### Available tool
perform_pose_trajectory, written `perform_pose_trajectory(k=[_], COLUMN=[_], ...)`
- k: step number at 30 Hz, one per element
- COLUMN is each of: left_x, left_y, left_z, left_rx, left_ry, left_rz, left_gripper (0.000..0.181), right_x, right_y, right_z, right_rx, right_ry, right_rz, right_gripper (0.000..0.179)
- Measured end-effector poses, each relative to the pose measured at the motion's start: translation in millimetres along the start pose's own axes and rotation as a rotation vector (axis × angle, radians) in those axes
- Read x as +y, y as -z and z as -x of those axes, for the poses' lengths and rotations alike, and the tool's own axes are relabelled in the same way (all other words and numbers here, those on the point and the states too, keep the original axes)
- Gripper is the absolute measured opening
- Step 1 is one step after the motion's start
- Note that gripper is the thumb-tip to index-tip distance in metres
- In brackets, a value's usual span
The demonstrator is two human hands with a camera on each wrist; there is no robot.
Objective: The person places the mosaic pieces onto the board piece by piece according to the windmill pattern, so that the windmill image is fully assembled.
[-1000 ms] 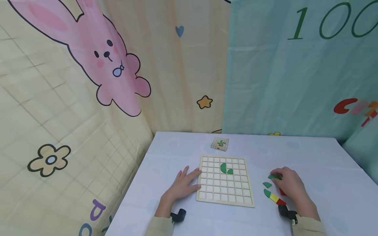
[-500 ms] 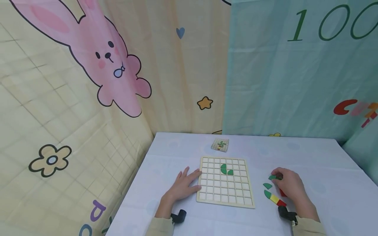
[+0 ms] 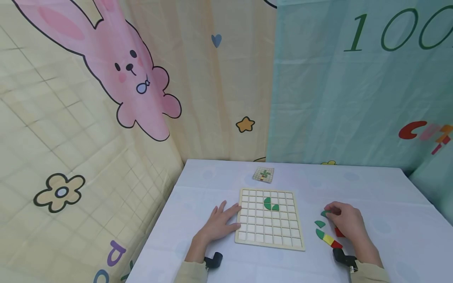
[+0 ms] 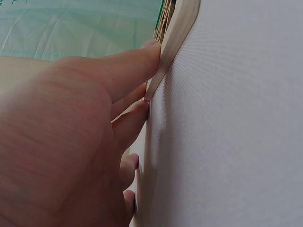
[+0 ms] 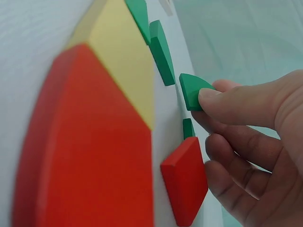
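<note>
My left hand [image 3: 220,222] lies with fingers spread at the left edge of a pale wooden grid board [image 3: 269,230]; in the left wrist view, thumb and fingertips touch the board's side [image 4: 175,49]. Two green pieces [image 3: 267,203] sit in the upper part of the grid. To the board's right, my right hand [image 3: 348,220] pinches a green quarter-circle piece [image 5: 191,90] between thumb and index finger, the other fingers loosely bent. Below that hand lies a red square piece [image 5: 187,179], with a bit of another green piece [image 5: 188,126] behind it.
Between board and right hand lie a loose green piece [image 3: 320,224] and a slanting row of green [image 3: 320,233], yellow [image 3: 328,239] and red [image 3: 336,244] pieces. A small pattern card [image 3: 263,175] is beyond the board on the white-covered table [image 3: 212,177]. Printed curtains [image 3: 226,78] stand behind.
The green piece in my right hand has turned a little, with less of it showing past the fingers. My left hand stays at the board's edge.
</note>
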State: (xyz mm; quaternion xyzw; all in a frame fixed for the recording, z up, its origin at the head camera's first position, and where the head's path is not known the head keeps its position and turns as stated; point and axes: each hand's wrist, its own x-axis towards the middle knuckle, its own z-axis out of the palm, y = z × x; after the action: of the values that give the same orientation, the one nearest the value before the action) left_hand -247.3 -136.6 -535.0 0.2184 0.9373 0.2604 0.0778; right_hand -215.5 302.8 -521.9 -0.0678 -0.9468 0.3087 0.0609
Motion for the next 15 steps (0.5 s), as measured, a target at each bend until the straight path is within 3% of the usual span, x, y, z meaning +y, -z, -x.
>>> perform_pose_trajectory(k=[15], left_x=[-4.7], left_y=[-2.3], left_z=[-0.6], left_rx=[0.007], left_ry=[-0.022], left_rz=[0.008], left_gripper=[0.061], right_x=[-19.4], right_y=[-7.3], right_z=[1.7], right_rx=[0.016], right_ry=[-0.002], right_rz=[-0.059], right_gripper=[0.012])
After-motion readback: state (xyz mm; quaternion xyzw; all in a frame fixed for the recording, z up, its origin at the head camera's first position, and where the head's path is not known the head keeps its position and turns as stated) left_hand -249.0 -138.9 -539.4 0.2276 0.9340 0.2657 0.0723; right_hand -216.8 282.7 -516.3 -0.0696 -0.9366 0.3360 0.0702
